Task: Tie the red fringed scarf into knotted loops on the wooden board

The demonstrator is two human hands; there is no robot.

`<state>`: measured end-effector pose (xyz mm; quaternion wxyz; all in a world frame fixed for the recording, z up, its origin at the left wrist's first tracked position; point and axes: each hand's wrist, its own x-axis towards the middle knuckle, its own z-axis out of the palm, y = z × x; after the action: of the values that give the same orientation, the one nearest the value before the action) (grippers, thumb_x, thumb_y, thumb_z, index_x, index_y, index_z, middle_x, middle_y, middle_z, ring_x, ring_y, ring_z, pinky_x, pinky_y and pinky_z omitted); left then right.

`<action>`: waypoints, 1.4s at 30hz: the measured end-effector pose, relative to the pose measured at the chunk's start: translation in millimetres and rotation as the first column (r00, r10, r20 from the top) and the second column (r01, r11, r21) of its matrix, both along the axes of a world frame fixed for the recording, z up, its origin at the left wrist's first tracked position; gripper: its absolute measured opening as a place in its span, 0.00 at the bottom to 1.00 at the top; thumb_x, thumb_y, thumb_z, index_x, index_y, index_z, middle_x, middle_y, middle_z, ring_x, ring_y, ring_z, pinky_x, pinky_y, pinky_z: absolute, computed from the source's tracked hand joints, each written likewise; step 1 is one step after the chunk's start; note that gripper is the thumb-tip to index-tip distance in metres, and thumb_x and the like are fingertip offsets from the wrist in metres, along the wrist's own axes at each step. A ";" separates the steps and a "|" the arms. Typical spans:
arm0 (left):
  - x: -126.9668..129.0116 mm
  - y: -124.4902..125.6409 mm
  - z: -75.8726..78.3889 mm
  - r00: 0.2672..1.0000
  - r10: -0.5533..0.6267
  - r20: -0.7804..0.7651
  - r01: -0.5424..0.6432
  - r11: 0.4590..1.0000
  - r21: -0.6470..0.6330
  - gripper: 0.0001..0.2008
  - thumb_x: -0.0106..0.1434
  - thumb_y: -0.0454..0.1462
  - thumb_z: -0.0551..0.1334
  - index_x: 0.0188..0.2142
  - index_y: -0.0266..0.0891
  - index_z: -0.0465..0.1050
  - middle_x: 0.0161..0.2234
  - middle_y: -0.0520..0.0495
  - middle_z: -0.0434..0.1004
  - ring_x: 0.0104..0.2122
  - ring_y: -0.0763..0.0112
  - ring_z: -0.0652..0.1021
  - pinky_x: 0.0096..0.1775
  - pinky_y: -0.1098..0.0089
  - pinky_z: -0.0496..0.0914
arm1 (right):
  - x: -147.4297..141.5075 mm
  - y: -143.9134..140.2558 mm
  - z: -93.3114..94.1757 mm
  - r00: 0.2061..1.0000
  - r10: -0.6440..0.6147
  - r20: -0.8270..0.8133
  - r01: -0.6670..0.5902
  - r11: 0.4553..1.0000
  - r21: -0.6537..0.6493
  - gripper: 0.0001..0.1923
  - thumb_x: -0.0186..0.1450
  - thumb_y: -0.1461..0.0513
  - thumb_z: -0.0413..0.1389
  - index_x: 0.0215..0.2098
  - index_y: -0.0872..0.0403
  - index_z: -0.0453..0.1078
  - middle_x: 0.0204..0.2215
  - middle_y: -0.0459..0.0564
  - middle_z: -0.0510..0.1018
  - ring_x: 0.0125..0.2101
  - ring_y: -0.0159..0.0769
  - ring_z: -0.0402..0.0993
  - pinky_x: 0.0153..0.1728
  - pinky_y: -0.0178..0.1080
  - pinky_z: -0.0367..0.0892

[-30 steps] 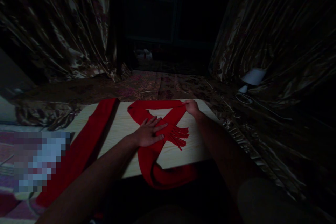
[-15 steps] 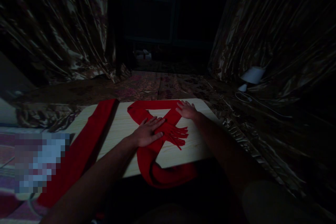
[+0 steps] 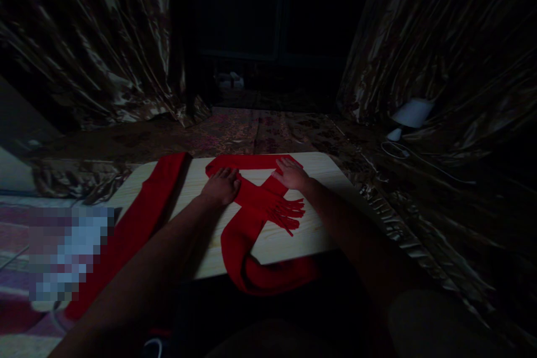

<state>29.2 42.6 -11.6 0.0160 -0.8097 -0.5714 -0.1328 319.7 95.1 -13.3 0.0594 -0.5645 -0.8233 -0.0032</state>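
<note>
We see both forearms reach in from 6 o'clock over a pale wooden table (image 3: 293,238) set among shiny patterned curtains (image 3: 440,39). A red scarf (image 3: 239,240) lies on the table in a loop — its far fold runs across at 12 o'clock, one band comes back toward 6 o'clock and spills over the near edge, and its fringed end (image 3: 289,213) crosses that band near the middle. A second red cloth (image 3: 142,218) lies along the table's 9 o'clock side, hanging off the near edge.

Our left hand (image 3: 221,185) rests palm down on the scarf's 10 o'clock fold; whether its fingers lie spread or curled we cannot tell. Our right hand (image 3: 290,173) lies flat and open — fingers spread — on the 1 o'clock fold.

A white lamp (image 3: 409,117) sits at 2 o'clock on the floor. No writing is readable.
</note>
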 end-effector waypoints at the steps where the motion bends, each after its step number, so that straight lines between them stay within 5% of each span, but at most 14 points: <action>1: -0.4 -1.1 -3.5 1.000 -0.019 0.012 0.019 0.999 0.027 0.27 0.70 0.44 0.49 0.65 0.34 0.64 0.62 0.34 0.68 0.63 0.50 0.64 0.63 0.50 0.58 | 0.2 -1.0 0.3 1.000 0.015 0.009 -0.016 1.000 0.019 0.40 0.73 0.43 0.40 0.72 0.62 0.50 0.70 0.62 0.54 0.70 0.48 0.49 0.68 0.46 0.46; 8: -0.7 0.7 -5.9 0.985 -0.164 -0.057 0.167 0.984 0.060 0.27 0.72 0.41 0.43 0.61 0.30 0.68 0.60 0.33 0.70 0.61 0.54 0.67 0.64 0.56 0.58 | -3.5 -8.1 2.9 0.996 0.065 0.065 -0.071 0.993 0.098 0.37 0.73 0.46 0.41 0.71 0.59 0.54 0.70 0.61 0.55 0.69 0.49 0.52 0.67 0.46 0.48; 12: -2.5 5.8 -1.9 0.989 0.004 -0.145 -0.011 0.999 -0.046 0.32 0.70 0.46 0.45 0.66 0.29 0.61 0.66 0.32 0.62 0.65 0.46 0.60 0.65 0.49 0.50 | -3.0 -8.2 1.9 0.994 0.061 0.087 -0.066 0.996 0.064 0.37 0.74 0.46 0.39 0.71 0.60 0.54 0.70 0.62 0.56 0.69 0.48 0.52 0.67 0.45 0.48; 17: -1.7 7.0 4.3 0.945 0.279 -0.170 -0.305 0.939 -0.157 0.43 0.67 0.57 0.43 0.70 0.26 0.52 0.67 0.24 0.55 0.66 0.37 0.56 0.62 0.46 0.51 | -3.1 -10.1 2.6 0.998 -0.004 0.068 0.004 1.000 -0.009 0.38 0.73 0.44 0.37 0.72 0.59 0.51 0.71 0.62 0.52 0.70 0.51 0.46 0.68 0.48 0.44; 22: -1.7 6.1 6.9 0.920 0.343 -0.189 -0.378 0.905 -0.196 0.45 0.66 0.59 0.42 0.71 0.28 0.50 0.69 0.25 0.51 0.68 0.38 0.54 0.62 0.43 0.50 | -1.8 -12.6 2.1 0.999 -0.050 0.014 0.051 0.995 -0.087 0.38 0.73 0.43 0.35 0.74 0.53 0.44 0.73 0.56 0.44 0.72 0.50 0.38 0.69 0.52 0.40; 28: 8.2 -19.5 22.4 0.982 0.160 -0.102 -0.170 0.980 -0.100 0.40 0.67 0.58 0.45 0.64 0.29 0.64 0.64 0.25 0.63 0.64 0.38 0.63 0.61 0.43 0.54 | -1.4 -16.5 14.5 1.000 -0.029 0.008 0.029 0.995 -0.095 0.38 0.73 0.45 0.39 0.73 0.56 0.48 0.73 0.58 0.46 0.71 0.50 0.42 0.68 0.51 0.42; 31: 17.5 -46.3 28.2 0.995 -0.098 -0.004 0.097 0.992 -0.083 0.34 0.71 0.54 0.44 0.67 0.38 0.61 0.68 0.36 0.59 0.68 0.50 0.59 0.64 0.49 0.53 | -9.4 -29.2 27.1 0.998 0.016 -0.060 -0.012 0.998 0.064 0.29 0.72 0.52 0.48 0.66 0.58 0.63 0.66 0.60 0.64 0.66 0.47 0.58 0.65 0.44 0.51; 33: 22.4 -64.1 26.4 0.985 -0.168 0.028 0.170 0.978 -0.122 0.38 0.69 0.57 0.45 0.71 0.40 0.54 0.70 0.38 0.53 0.70 0.53 0.55 0.66 0.52 0.51 | -19.1 -41.8 34.2 0.985 0.004 -0.174 0.014 0.995 0.098 0.21 0.71 0.57 0.49 0.57 0.55 0.72 0.55 0.57 0.77 0.56 0.43 0.71 0.58 0.39 0.61; 38: 29.3 -90.8 7.9 0.992 -0.122 -0.016 0.113 0.957 -0.268 0.51 0.63 0.66 0.47 0.73 0.36 0.42 0.73 0.36 0.39 0.71 0.49 0.45 0.67 0.46 0.43 | -44.8 -72.4 45.4 0.930 -0.085 -0.357 -0.036 0.947 -0.318 0.13 0.65 0.54 0.60 0.37 0.55 0.78 0.30 0.49 0.82 0.31 0.35 0.76 0.31 0.33 0.65; 42: 31.1 -94.0 -1.6 0.993 -0.112 -0.024 0.104 0.967 -0.231 0.51 0.63 0.66 0.46 0.74 0.36 0.39 0.73 0.37 0.33 0.72 0.50 0.40 0.67 0.43 0.39 | -58.0 -90.5 53.2 0.912 -0.154 -0.381 -0.067 0.859 -0.508 0.16 0.59 0.51 0.65 0.33 0.57 0.76 0.23 0.45 0.78 0.25 0.31 0.73 0.25 0.32 0.61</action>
<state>60.3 -51.4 -13.1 -0.0742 -0.8383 -0.5377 -0.0516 261.7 4.6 39.9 0.0786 -0.5668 -0.7501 0.3314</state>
